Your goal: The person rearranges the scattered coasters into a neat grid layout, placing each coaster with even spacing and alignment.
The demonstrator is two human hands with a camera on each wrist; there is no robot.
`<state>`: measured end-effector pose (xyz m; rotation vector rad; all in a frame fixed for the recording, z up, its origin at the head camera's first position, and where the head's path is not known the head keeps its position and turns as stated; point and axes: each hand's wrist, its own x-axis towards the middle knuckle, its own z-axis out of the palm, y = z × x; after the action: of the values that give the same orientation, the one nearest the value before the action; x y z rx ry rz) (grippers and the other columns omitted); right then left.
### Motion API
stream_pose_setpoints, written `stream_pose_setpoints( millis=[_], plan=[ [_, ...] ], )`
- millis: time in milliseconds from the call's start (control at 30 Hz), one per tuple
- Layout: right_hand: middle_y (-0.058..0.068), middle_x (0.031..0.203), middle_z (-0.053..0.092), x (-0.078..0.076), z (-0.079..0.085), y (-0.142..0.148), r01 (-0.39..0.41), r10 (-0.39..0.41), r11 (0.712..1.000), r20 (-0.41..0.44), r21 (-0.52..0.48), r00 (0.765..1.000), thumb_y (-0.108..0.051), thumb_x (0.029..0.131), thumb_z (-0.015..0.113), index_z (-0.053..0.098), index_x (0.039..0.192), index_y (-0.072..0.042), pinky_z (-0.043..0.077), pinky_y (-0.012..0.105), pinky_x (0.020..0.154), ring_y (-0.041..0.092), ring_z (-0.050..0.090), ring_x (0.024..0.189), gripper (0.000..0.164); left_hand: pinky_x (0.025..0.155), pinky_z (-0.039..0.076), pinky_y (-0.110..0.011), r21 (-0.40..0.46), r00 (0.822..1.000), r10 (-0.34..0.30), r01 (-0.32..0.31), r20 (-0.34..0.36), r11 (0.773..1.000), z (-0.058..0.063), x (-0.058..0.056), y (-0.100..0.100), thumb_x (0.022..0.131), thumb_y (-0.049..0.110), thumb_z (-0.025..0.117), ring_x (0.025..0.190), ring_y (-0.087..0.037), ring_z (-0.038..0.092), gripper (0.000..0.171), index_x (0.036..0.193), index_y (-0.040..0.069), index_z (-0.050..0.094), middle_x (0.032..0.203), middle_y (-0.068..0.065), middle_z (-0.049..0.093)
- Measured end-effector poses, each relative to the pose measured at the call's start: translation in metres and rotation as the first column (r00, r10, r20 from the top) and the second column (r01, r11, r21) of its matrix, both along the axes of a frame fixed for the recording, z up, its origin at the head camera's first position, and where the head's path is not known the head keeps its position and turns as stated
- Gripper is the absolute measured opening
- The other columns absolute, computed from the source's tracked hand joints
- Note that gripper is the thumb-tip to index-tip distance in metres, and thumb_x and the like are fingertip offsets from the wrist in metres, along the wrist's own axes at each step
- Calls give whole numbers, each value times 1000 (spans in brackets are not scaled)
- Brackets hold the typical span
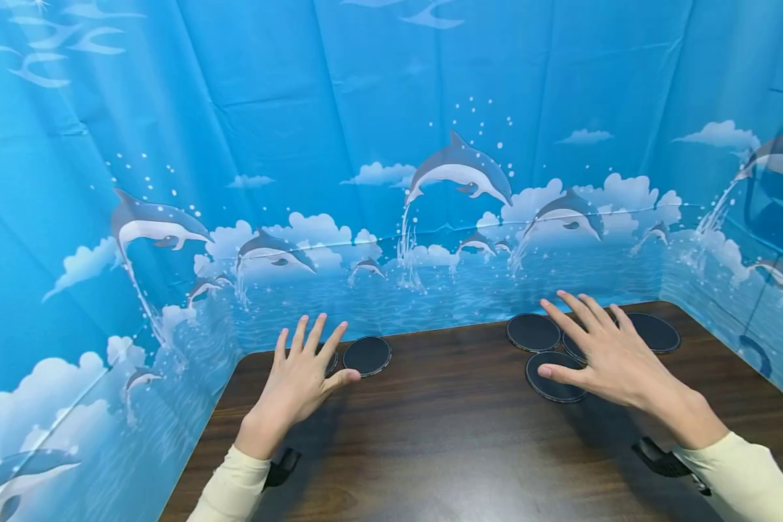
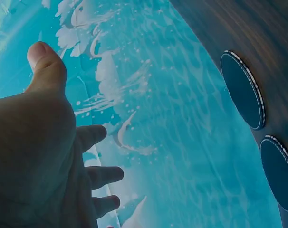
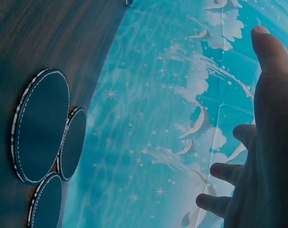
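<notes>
My left hand (image 1: pixel 298 383) is held over the back left of the table, fingers spread, with nothing in its grasp. Beside its thumb lies a round black coaster (image 1: pixel 367 356) with pale edge stitching; a second coaster (image 1: pixel 330 360) is mostly hidden behind the fingers. Both coasters (image 2: pixel 243 90) also show in the left wrist view, apart from the hand. Over the back right, my right hand (image 1: pixel 620 361) spreads its fingers, holding nothing. Several matching coasters lie around and below it: one at the back (image 1: pixel 533 332), one in front (image 1: pixel 557 386), another at the right (image 1: pixel 655 332).
The dark wooden table (image 1: pixel 444 435) has rounded back corners. A blue cloth printed with dolphins (image 1: pixel 460 174) and clouds hangs along its back and both sides. Black straps (image 1: pixel 659 458) sit at both wrists, by the pale sleeves (image 1: pixel 747 475).
</notes>
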<state>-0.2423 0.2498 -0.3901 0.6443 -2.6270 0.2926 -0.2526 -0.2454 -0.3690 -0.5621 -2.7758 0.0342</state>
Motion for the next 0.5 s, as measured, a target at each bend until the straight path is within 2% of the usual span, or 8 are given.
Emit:
stream_pose_setpoints(
  millis=[267, 500],
  plan=[
    [16, 161, 31, -2, -1, 2, 6, -6, 1000, -31, -1, 1000, -72, 81, 70, 21, 164, -28, 19, 72, 107, 43, 30, 142, 106, 115, 8, -66, 3, 999, -40, 40, 7, 999, -2, -2, 4, 92, 74, 49, 150, -45, 14, 89, 162, 22, 31, 165, -16, 23],
    [17, 158, 35, -1, -4, 3, 6, -5, 1000, -26, 5, 1000, -75, 80, 70, 27, 163, -26, 16, 73, 108, 43, 35, 139, 106, 115, 9, -66, -10, 997, -66, 67, 48, 998, -6, -5, 12, 88, 83, 43, 151, -43, 14, 96, 163, 25, 29, 166, -13, 23]
  ],
)
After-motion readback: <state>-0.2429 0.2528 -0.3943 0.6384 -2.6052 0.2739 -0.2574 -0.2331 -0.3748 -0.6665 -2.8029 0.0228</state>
